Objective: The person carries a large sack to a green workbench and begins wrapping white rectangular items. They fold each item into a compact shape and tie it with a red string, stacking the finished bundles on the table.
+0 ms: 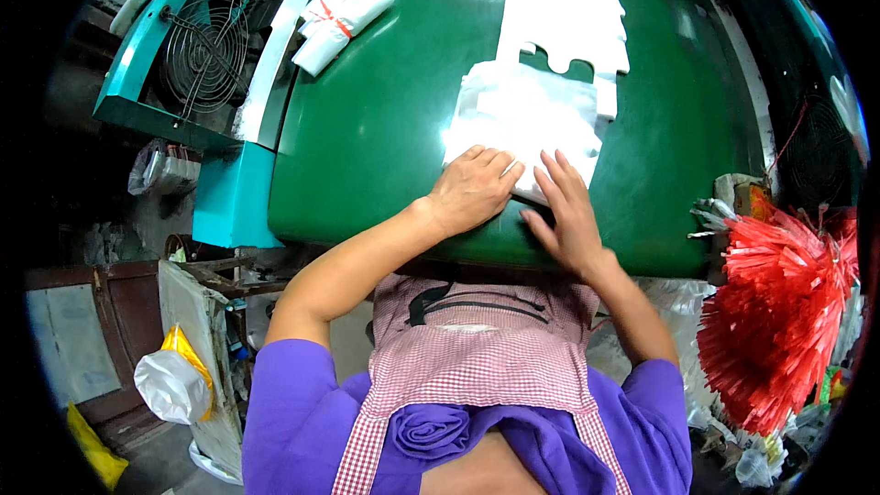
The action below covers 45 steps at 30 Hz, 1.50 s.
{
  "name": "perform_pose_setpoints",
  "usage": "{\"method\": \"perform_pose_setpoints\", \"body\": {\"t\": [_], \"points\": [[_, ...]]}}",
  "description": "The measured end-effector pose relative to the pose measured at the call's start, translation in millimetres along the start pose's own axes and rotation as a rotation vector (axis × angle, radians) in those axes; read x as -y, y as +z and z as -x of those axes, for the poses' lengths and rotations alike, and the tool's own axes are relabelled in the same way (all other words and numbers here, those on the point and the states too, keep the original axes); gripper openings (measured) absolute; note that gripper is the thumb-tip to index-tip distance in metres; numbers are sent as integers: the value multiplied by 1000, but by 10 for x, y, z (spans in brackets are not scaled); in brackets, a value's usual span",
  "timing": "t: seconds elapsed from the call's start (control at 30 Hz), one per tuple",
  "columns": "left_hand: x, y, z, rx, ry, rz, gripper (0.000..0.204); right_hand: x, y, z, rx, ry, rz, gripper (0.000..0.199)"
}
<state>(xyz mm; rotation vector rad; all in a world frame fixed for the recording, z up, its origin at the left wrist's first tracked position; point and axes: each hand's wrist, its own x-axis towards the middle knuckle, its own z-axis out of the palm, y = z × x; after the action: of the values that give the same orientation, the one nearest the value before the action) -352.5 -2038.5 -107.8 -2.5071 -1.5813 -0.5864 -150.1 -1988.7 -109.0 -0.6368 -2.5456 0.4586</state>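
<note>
**A white plastic pile [522,110] lay on a green conveyor belt [385,128]**

The pile was flat, near the front edge of the belt and a bit right of the middle. Light made it shine.

The left hand [469,191] lay on the near left part of the pile, with its fingers bent and close together. Its thumb was hard to see, so I could not tell if it pinched the plastic.

The right hand [568,215] was open, with its fingers spread and nothing clutched in it. Its fingertips were over the near right part of the pile, and its thumb stuck out toward the left hand. I could not tell if it pressed down.

Behind the pile, and touching it, a long row of white plastic sheets [559,0] with bumpy edges ran up the belt. White rolls [362,7] tied with red string [335,20] lay at the far left. A big bunch of red plastic strips [779,321] hung by the near right corner.

The person wore a checked apron [481,367] and a purple shirt [293,403].
</note>
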Motion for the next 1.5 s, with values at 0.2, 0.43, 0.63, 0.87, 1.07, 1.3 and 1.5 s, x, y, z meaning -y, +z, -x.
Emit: {"method": "perform_pose_setpoints", "body": {"t": [0.2, 0.43, 0.63, 0.87, 1.07, 1.3, 1.5], "points": [[325, 119, -223, 158, -170, 278, 16, 209, -91, 384, 24, 898, -1524, 54], [207, -365, 342, 429, 92, 479, 29, -285, -90, -10, 84, 575, -1319, 45], [219, -290, 5, 275, 67, 134, 17, -441, -155, -49, 316, -306, 64, 42], [236, -286, -273, 485, 70, 159, 19, -570, -488, -134, 548, -245, -133, 52], [-250, -384, 135, 405, 2, 144, 40, 238, -410, 279, 333, 51, 78, 71], [287, -394, -186, 343, -255, 185, 20, -274, -204, -51, 69, 448, -311, 32], [124, -107, -262, 277, -114, 374, 43, -478, -269, 305, -765, 772, -1187, 39]]}}
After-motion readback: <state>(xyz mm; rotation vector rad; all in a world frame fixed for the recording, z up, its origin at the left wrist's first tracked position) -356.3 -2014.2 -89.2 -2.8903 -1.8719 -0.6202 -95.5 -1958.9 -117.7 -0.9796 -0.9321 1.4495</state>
